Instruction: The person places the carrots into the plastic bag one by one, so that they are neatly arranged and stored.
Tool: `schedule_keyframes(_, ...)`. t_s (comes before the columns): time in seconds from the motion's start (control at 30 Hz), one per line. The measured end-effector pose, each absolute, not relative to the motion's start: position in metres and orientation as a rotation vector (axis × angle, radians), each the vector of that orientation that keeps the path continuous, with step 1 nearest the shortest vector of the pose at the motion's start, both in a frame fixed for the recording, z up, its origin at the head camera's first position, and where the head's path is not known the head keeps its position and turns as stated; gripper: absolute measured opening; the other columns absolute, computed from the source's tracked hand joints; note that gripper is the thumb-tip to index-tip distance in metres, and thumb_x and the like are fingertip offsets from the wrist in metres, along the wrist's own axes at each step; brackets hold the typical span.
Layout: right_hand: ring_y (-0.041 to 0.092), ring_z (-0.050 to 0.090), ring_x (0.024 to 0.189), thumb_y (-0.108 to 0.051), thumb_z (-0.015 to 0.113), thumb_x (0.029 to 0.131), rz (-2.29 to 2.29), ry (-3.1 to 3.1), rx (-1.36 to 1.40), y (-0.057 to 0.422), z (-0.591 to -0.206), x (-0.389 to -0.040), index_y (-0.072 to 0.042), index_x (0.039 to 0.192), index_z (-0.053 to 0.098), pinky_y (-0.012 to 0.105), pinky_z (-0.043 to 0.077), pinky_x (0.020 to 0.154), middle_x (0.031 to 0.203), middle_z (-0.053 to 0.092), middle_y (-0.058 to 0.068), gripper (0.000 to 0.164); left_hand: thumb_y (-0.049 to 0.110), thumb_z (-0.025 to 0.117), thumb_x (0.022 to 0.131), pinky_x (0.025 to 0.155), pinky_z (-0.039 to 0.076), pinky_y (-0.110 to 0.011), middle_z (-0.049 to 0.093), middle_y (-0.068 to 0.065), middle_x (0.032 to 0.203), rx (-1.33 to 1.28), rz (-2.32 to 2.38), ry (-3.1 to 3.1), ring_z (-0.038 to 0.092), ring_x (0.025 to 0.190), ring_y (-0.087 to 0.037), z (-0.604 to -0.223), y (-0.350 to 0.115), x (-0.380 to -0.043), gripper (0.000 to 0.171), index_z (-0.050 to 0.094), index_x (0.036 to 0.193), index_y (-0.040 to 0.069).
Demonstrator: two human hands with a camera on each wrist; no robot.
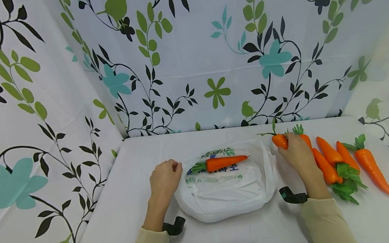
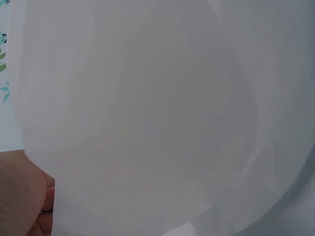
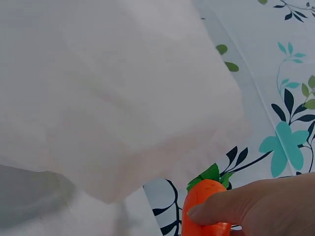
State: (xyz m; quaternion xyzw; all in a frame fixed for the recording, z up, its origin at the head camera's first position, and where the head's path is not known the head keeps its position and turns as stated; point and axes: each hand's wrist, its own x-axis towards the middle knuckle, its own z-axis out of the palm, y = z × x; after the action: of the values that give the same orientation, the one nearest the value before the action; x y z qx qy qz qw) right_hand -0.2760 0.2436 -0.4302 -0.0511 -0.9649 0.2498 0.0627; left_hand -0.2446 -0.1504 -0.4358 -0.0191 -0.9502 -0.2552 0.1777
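A puffed-up white plastic bag [image 1: 223, 197] lies in the middle of the white table, with one orange toy carrot [image 1: 226, 163] across its top, green end to the left. At the bag's left edge, my left hand [image 1: 165, 179] has its fingers curled against the plastic. White film hides most of those fingers in the left wrist view. Beyond the bag's right end, my right hand [image 1: 298, 156] holds another carrot [image 1: 280, 141] by its body, green leaves pointing away. The right wrist view shows the thumb pressed on this carrot [image 3: 202, 196].
Right of my right hand lie several more carrots [image 1: 329, 150], some overlapping, with leafy tops toward me. One carrot [image 1: 374, 170] lies apart at the far right. A leaf-patterned cloth [image 1: 182, 68] hangs behind the table [image 1: 141, 150]. Small black cameras sit at both wrists.
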Motion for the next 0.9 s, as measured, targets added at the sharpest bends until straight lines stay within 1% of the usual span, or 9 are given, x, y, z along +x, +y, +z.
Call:
schedule_keyframes(0.27,0.046,0.048,0.108,-0.014,0.061,0.095,0.754,-2.867,-0.126,0.241,-0.422,-0.272,0.012,0.14,0.043,0.062,0.043,0.102,0.131,0.051,0.035,0.055,0.022,0.065,0.095,0.054,0.053,-0.034,0.074,-0.008,0.08,-0.057,-0.708,-2.677,0.065,0.063,-0.018,-0.435,-0.151,-0.244,0.022,0.077,0.095,0.003)
schedule_keyframes(0.6,0.047,0.049,0.108,-0.013,0.06,0.094,0.733,-2.821,-0.102,0.239,-0.416,-0.268,0.011,0.14,0.043,0.063,0.043,0.101,0.134,0.051,0.035,0.054,0.022,0.065,0.095,0.052,0.051,-0.032,0.074,-0.008,0.079,-0.062,-0.706,-2.673,0.063,0.06,-0.017,-0.435,-0.15,-0.244,0.022,0.077,0.095,0.003)
schedule_keyframes(0.9,0.046,0.051,0.104,-0.016,0.06,0.095,0.742,-2.792,-0.097,0.238,-0.411,-0.267,0.008,0.14,0.044,0.062,0.045,0.097,0.13,0.053,0.033,0.054,0.022,0.065,0.095,0.052,0.052,-0.031,0.074,-0.009,0.079,-0.059,-0.701,-2.674,0.064,0.06,-0.017,-0.436,-0.15,-0.244,0.022,0.077,0.095,0.003)
